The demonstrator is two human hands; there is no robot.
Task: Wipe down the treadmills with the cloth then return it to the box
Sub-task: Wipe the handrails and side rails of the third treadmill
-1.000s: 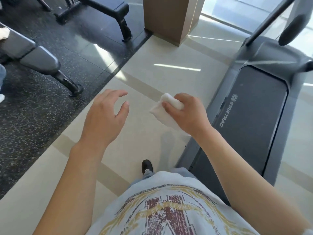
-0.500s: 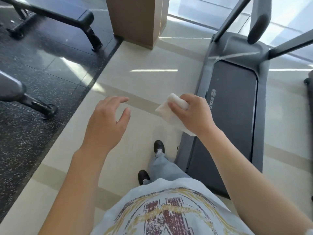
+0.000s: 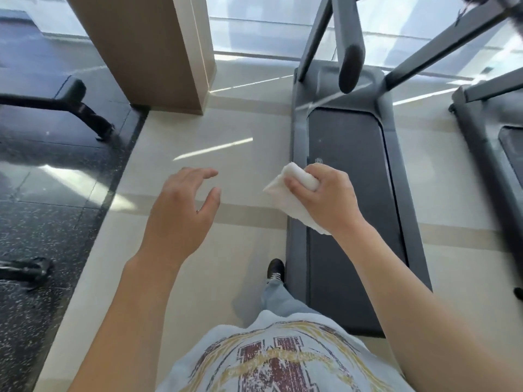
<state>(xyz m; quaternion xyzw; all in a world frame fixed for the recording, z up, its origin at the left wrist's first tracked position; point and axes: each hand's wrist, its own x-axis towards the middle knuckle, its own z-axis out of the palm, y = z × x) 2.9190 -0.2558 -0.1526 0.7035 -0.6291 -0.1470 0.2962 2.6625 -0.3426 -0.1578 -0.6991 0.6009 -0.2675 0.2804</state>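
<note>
My right hand (image 3: 325, 199) grips a folded white cloth (image 3: 291, 190) in the air, above the left side rail of a grey treadmill (image 3: 300, 137). The treadmill's dark belt (image 3: 348, 142) runs away from me, with its uprights and a black handle (image 3: 351, 69) at the far end. My left hand (image 3: 181, 213) hovers over the pale floor to the left, fingers apart and holding nothing. A second treadmill (image 3: 481, 128) shows at the right edge. No box is in view.
A tan pillar (image 3: 147, 49) stands ahead on the left. Dark speckled rubber flooring (image 3: 42, 222) with black bench legs (image 3: 82, 108) lies to the left. My shoe (image 3: 275, 267) is on the tile beside the treadmill's left rail. Windows run along the far wall.
The view has moved forward and turned right, so the treadmill now lies straight ahead and a second one appears. Both hands hold the same pose, the cloth still in the right.
</note>
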